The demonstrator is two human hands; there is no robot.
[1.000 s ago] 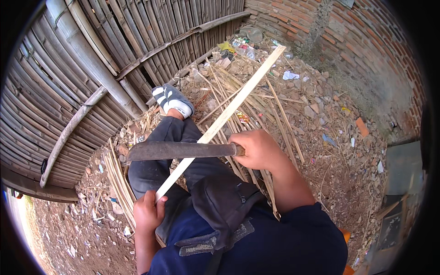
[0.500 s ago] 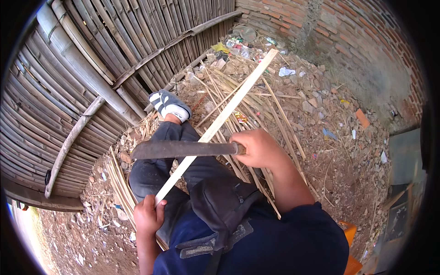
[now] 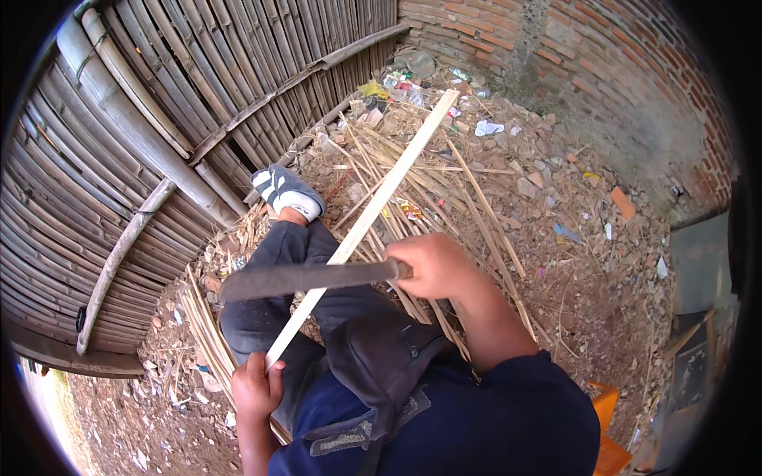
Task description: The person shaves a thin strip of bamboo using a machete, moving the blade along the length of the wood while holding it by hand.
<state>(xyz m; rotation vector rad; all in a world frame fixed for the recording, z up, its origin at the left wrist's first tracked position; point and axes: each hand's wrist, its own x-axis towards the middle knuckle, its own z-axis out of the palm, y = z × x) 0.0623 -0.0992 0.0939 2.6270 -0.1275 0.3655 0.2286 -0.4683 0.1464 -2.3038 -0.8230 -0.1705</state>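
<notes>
My left hand (image 3: pixel 255 387) is closed round the near end of a long pale bamboo strip (image 3: pixel 389 184), which slants up and away to the right over my legs. A machete (image 3: pixel 305 280) with a dark, worn blade is gripped by its handle in my right hand (image 3: pixel 432 264). Its blade lies crosswise over the strip, the tip pointing left, slightly blurred. Whether the edge bites into the strip I cannot tell. The fingers of my right hand hide most of the handle.
Split bamboo strips (image 3: pixel 484 206) lie in a loose pile ahead, and another bundle (image 3: pixel 208 321) rests beside my left leg. A bamboo wall (image 3: pixel 119 230) stands left, a brick wall (image 3: pixel 603 87) at the far right. An orange plastic seat (image 3: pixel 607 428) shows at lower right. Litter and rubble cover the ground.
The machete and my right hand have come nearer to me along the strip. The strip's far end has shifted slightly left, and my left hand keeps its grip.
</notes>
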